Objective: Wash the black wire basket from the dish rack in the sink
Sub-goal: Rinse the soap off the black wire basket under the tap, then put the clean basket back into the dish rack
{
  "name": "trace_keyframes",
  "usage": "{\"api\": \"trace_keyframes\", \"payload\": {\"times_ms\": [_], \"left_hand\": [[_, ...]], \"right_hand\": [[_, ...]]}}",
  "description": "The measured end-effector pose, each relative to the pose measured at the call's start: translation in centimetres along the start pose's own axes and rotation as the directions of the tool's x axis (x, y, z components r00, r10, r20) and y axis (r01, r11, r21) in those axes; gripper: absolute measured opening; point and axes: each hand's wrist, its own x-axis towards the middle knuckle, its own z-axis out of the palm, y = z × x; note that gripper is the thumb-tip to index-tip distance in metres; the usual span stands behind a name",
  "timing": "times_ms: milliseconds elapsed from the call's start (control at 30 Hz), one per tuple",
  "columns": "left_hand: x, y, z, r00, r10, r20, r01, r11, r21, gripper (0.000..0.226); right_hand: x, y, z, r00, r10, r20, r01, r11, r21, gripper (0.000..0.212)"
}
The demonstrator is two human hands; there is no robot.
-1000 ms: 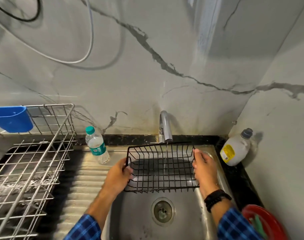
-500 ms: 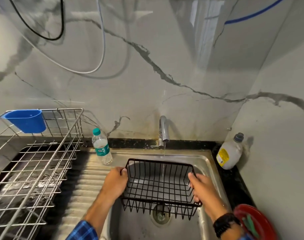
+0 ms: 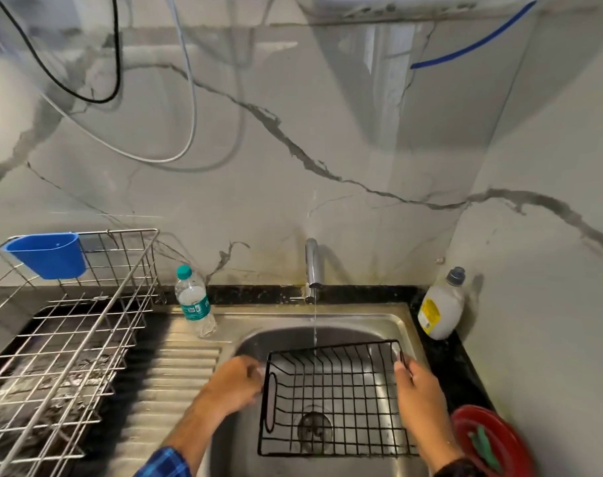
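My left grip (image 3: pixel 236 383) and right grip (image 3: pixel 418 394) each clasp an end of the black wire basket (image 3: pixel 331 397), tilted between them in the sink (image 3: pixel 379 316) under the tap (image 3: pixel 312 263). The teal label on the water bottle (image 3: pixel 193 304) is unreadable.

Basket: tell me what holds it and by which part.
The left hand grips the left end of the basket, the right hand its right end.
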Motion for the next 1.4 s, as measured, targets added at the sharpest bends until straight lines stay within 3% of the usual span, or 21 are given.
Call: {"api": "trace_keyframes", "payload": {"times_ms": [100,267,367,467,600,733,900,1067,1200,1300,1367,1400], "left_hand": [[2.6,2.0,-0.8,0.991,0.051,-0.127,-0.048,0.998,0.03,0.03],[9.3,7.1,-0.2,0.997,0.063,-0.034,-0.06,0.995,0.074,0.042],[13.2,8.8,0.5,0.992,-0.08,0.102,0.1,0.974,-0.202,0.043],[15.2,9.7,1.0,0.976,-0.116,0.186,0.193,0.858,-0.477,0.039],[15.2,11.4,0.8,0.975,-0.1,0.2,0.202,0.776,-0.597,0.031],[14.1,12.8,0.3,0.973,0.052,0.223,0.086,0.819,-0.567,0.029],[12.5,12.1,-0.6,0.922,0.2,0.331,-0.084,0.94,-0.331,0.036],[8.7,7.6,1.0,0.975,0.178,0.13,-0.155,0.973,-0.17,0.056],[4.4,0.9,1.5,0.998,0.048,-0.045,-0.05,0.998,-0.038,0.041],[0.7,-1.0,1.4,0.986,-0.156,0.057,0.165,0.946,-0.28,0.039],[-2.1,0.0,1.3,0.989,-0.079,0.128,0.132,0.864,-0.487,0.04],[-3.0,0.3,1.2,0.999,0.002,0.049,0.027,0.815,-0.579,0.039]], "right_hand": [[-0.7,0.1,0.4,0.999,-0.031,-0.018,0.031,0.999,-0.004,0.037],[-1.4,0.7,1.7,1.0,-0.029,-0.008,0.03,0.998,0.048,0.032],[-1.5,1.4,2.8,1.0,-0.021,-0.008,0.021,0.998,0.066,0.032],[-1.4,2.6,3.7,1.0,0.013,0.023,-0.015,0.996,0.092,0.033],[-1.5,4.0,4.0,0.998,0.024,0.057,-0.031,0.993,0.11,0.034],[-1.4,3.5,4.4,0.994,-0.01,0.104,0.002,0.997,0.08,0.038],[-1.2,3.0,4.7,0.997,0.004,0.073,-0.015,0.989,0.147,0.04],[-1.5,1.7,3.9,0.996,0.038,0.079,-0.054,0.976,0.212,0.033],[-2.8,1.7,2.2,0.998,-0.014,0.066,-0.005,0.96,0.279,0.036],[-3.9,0.9,-0.3,0.98,-0.03,0.196,-0.055,0.909,0.413,0.03],[-3.7,-1.2,-1.8,0.979,-0.009,0.205,-0.095,0.866,0.491,0.027],[-3.8,-2.5,-2.4,0.98,-0.036,0.197,-0.075,0.846,0.527,0.023]]}}
